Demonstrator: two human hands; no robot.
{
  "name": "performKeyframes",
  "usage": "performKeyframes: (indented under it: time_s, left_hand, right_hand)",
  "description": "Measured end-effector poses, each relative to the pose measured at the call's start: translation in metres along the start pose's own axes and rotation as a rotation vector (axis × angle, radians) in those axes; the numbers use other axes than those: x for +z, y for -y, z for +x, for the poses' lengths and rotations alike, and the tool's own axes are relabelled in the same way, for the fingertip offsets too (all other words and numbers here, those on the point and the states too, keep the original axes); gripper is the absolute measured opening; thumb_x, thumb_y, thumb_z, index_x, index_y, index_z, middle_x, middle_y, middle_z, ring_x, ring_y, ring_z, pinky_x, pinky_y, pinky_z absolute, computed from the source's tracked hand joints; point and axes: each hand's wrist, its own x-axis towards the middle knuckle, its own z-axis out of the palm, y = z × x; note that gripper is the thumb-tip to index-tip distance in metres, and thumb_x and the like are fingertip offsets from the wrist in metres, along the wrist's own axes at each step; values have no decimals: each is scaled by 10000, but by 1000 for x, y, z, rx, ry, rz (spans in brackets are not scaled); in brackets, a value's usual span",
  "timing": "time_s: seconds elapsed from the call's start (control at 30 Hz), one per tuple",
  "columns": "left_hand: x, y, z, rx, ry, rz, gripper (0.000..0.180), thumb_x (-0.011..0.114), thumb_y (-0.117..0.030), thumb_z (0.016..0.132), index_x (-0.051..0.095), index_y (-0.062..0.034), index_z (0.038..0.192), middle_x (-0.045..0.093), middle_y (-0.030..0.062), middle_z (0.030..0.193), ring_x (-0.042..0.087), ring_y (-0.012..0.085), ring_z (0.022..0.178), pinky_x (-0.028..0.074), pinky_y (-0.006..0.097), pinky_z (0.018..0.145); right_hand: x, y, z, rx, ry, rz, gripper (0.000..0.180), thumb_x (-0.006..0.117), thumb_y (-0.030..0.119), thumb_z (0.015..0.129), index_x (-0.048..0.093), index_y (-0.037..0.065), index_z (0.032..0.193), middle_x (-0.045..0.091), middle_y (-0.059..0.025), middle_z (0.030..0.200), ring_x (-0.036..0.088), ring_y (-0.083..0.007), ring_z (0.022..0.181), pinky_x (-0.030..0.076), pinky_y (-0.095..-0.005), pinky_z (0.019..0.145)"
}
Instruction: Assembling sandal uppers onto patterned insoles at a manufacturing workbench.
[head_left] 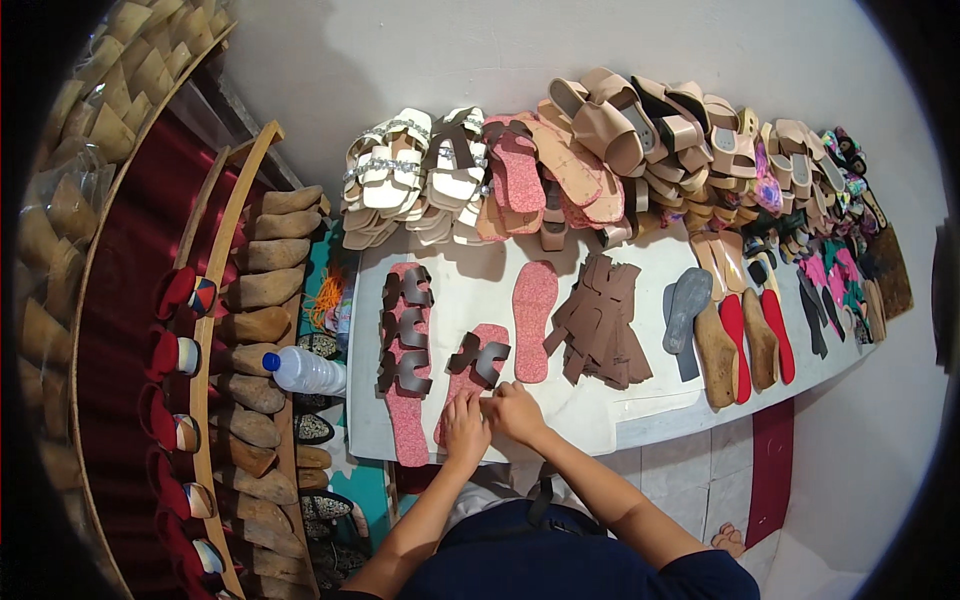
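Observation:
My left hand [466,430] is at the lower end of a pink patterned sandal sole [463,378] with a dark brown strap [478,358] across its upper part. Close beside it, my right hand [516,411] has its fingers drawn together, and the fingertips of both hands meet at the sole's edge. Whatever they pinch is too small to make out. On the left lies a column of overlapping pink soles [408,430] with dark straps. A bare pink sole [534,320] is beyond my right hand, and a pile of cut brown strap pieces [605,325] spreads to its right.
Stacked white sandals [395,165] and beige sandals [610,115] line the table's back against the wall. Wooden shoe lasts [716,355], red soles [776,335] and a grey sole [688,310] lie to the right. At left are a plastic bottle [308,370] and racked wooden lasts [262,325].

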Motion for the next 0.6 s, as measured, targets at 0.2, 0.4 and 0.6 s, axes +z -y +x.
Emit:
performKeyframes:
  time_s: [0.2,0.4,0.6]
  left_hand:
    - [7,6,0,80,13,70,270,544,-83,684,534,41,924,465,156,1014,445,314,929,369,365,809]
    - [4,7,6,107,70,67,274,511,-60,666,536,55,913,459,180,1003,440,323,922,369,378,795]
    - [-3,-15,22,-18,29,24,207,497,-24,648,520,12,851,471,148,930,454,309,895,378,371,770]
  right_hand:
    - [9,0,-23,-195,-157,-345,314,424,146,720,532,96,1011,453,-36,816,441,-178,797,363,-290,643]
    - [21,-14,-28,-87,-294,-101,220,512,105,643,533,46,853,467,-88,759,471,-227,731,390,-326,616]
    - [-11,-34,-28,215,-529,97,196,546,30,624,509,26,816,478,-130,770,476,-281,774,396,-337,646]
